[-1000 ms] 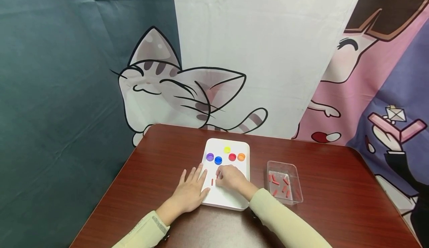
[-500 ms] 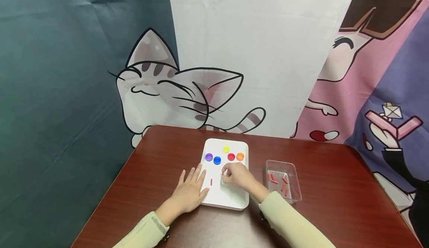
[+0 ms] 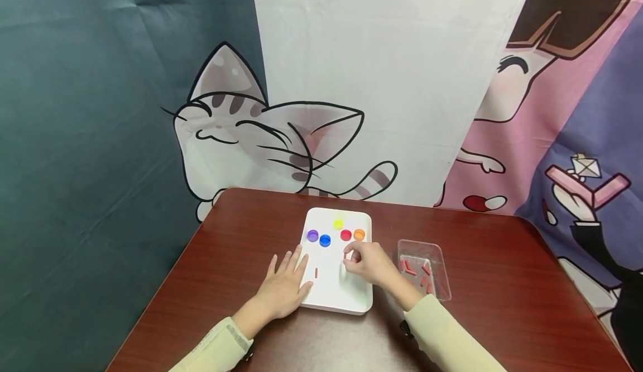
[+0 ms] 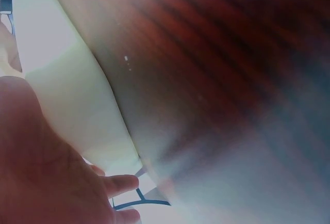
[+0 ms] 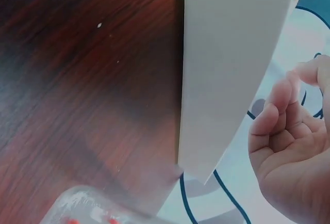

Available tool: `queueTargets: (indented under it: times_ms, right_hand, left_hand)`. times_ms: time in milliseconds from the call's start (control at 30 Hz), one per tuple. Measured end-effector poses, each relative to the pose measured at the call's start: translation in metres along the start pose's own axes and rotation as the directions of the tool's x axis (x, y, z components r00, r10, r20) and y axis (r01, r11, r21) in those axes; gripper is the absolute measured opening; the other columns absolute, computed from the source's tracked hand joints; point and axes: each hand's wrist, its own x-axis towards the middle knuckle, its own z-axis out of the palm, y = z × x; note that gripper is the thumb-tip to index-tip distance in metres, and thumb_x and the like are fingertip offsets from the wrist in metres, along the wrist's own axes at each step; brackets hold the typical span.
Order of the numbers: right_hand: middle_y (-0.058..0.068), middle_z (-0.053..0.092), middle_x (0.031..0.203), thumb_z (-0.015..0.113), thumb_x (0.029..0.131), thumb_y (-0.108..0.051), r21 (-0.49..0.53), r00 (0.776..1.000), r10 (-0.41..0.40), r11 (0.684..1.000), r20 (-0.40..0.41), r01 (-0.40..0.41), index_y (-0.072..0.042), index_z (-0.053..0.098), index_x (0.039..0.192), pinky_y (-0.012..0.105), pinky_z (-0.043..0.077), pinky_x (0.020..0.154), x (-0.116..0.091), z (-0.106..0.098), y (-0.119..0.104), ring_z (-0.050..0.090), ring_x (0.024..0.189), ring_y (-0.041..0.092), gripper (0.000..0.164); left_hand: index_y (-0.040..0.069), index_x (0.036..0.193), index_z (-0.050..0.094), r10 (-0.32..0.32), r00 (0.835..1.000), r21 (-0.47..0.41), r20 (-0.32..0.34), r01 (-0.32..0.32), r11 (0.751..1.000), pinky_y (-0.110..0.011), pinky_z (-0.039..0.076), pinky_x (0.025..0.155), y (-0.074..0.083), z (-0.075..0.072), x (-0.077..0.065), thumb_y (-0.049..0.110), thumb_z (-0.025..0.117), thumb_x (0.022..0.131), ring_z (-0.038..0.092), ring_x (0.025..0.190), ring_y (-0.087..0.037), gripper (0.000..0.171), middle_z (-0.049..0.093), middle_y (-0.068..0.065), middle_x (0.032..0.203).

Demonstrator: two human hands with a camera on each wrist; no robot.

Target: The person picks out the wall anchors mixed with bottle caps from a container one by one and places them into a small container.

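Observation:
My right hand (image 3: 370,261) is over the right half of a white tray (image 3: 334,299), pinching a small red stick (image 3: 345,256) between thumb and forefinger. In the right wrist view the curled fingers (image 5: 281,97) show, but the stick does not. A second red stick (image 3: 316,273) lies on the tray's left part. Fingers spread, my left hand (image 3: 282,289) rests at the tray's left edge. Toward the tray's far end sit small round cups: purple (image 3: 312,235), blue (image 3: 325,241), yellow (image 3: 338,224), red (image 3: 345,235) and orange (image 3: 359,234).
A see-through plastic box (image 3: 441,260) stands right of the tray, with several red sticks (image 3: 409,268) inside. The right forearm passes close by its near left corner. Beneath everything is a dark red wooden table (image 3: 241,232), with a printed cloth backdrop (image 3: 321,81) behind it.
My right hand has moved to the right across the tray, carrying the pinched red stick away from the one lying there. The left hand keeps its place.

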Motion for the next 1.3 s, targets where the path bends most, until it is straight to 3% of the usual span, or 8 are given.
queueTargets:
  times_ms: [533, 867, 1300]
  right_hand:
    - [-0.011, 0.051, 0.059, 0.074, 0.076, -0.022, 0.146, 0.991, 0.008, 0.989, -0.137, 0.012, -0.02, 0.067, 0.088, 0.02, 0.039, 0.047, -0.025, -0.023, 0.004, 0.047, 0.053, 0.006, 0.015]
    - [-0.013, 0.051, 0.059, 0.076, 0.073, -0.019, 0.144, 0.976, -0.04, 0.987, -0.216, 0.073, -0.019, 0.067, 0.089, 0.02, 0.042, 0.051, -0.042, -0.037, 0.007, 0.048, 0.054, 0.003, 0.018]
    - [-0.014, 0.051, 0.061, 0.076, 0.075, -0.019, 0.121, 0.967, -0.039, 0.99, -0.252, 0.071, -0.022, 0.066, 0.092, 0.019, 0.04, 0.048, -0.063, -0.055, 0.021, 0.048, 0.054, 0.002, 0.02]
  left_hand:
    - [0.01, 0.147, 0.03, 0.012, 1.0, -0.019, -0.014, -0.013, 1.0, -0.059, 0.012, 0.109, 0.004, -0.009, -0.002, 0.047, 0.039, 0.096, 0.025, 0.138, -0.035, 0.063, 0.014, -0.011, 0.156]
    - [0.012, 0.148, 0.027, 0.001, 1.0, -0.012, 0.003, -0.001, 1.0, -0.059, 0.011, 0.11, 0.003, -0.008, -0.003, 0.049, 0.036, 0.096, 0.024, 0.139, -0.034, 0.064, 0.012, -0.009, 0.157]
    - [0.011, 0.147, 0.028, 0.004, 1.0, -0.012, -0.005, -0.004, 1.0, -0.06, 0.012, 0.109, 0.002, -0.006, -0.003, 0.048, 0.037, 0.096, 0.025, 0.138, -0.035, 0.064, 0.013, -0.01, 0.156]
